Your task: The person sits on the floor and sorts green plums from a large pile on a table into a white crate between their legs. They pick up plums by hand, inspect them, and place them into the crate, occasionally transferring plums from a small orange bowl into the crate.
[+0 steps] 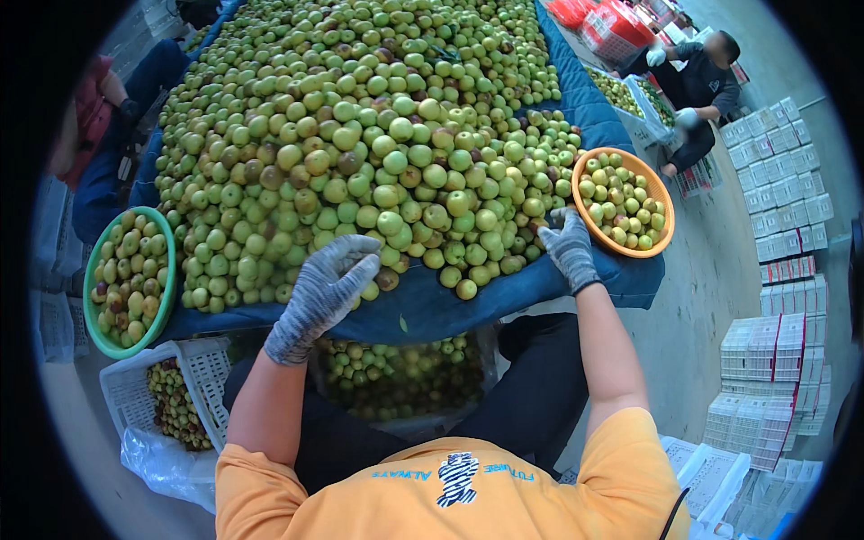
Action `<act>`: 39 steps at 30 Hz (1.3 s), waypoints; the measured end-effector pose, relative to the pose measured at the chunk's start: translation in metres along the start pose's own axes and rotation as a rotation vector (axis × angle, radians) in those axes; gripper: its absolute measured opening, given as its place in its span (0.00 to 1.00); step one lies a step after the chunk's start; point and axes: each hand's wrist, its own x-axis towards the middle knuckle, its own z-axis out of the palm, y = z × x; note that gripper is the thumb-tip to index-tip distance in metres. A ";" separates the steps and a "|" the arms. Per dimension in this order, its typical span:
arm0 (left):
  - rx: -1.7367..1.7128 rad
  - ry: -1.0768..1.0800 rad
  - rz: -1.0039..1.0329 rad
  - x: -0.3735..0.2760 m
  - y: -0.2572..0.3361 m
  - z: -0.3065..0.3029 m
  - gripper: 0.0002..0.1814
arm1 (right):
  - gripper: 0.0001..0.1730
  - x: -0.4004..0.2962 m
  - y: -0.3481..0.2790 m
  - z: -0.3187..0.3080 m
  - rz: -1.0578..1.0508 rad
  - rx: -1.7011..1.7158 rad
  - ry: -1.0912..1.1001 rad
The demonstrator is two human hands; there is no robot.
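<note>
A large heap of fresh jujubes (378,169), green with brown patches, covers the blue quilted cloth (432,310) before me. My left hand (327,290), in a grey knit glove, is at the heap's near edge. Its fingers curl towards the thumb, and whether a fruit sits inside is hidden. My right hand (572,248), gloved alike, reaches to the heap's right edge beside an orange basket (665,233) of jujubes. Its thumb and fingers are apart, with no fruit visible between them. At far left stands a green basket (170,273) holding browner jujubes.
Between my knees is a crate of jujubes (405,378). A white plastic crate (125,398) with brownish fruit stands low at left. One person (695,88) sits at upper right; another (91,128) sits at left. Stacked white crates (763,351) line the right side.
</note>
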 end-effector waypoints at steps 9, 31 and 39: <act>0.077 -0.095 -0.058 0.006 -0.004 0.027 0.15 | 0.38 0.011 -0.003 0.017 -0.124 -0.132 -0.055; -1.140 -0.019 -0.530 0.028 -0.016 0.080 0.22 | 0.29 0.108 -0.078 0.014 -0.199 -0.256 0.041; -1.054 -0.077 -0.423 0.044 -0.029 0.057 0.20 | 0.33 0.127 -0.083 0.038 -0.069 -0.049 0.068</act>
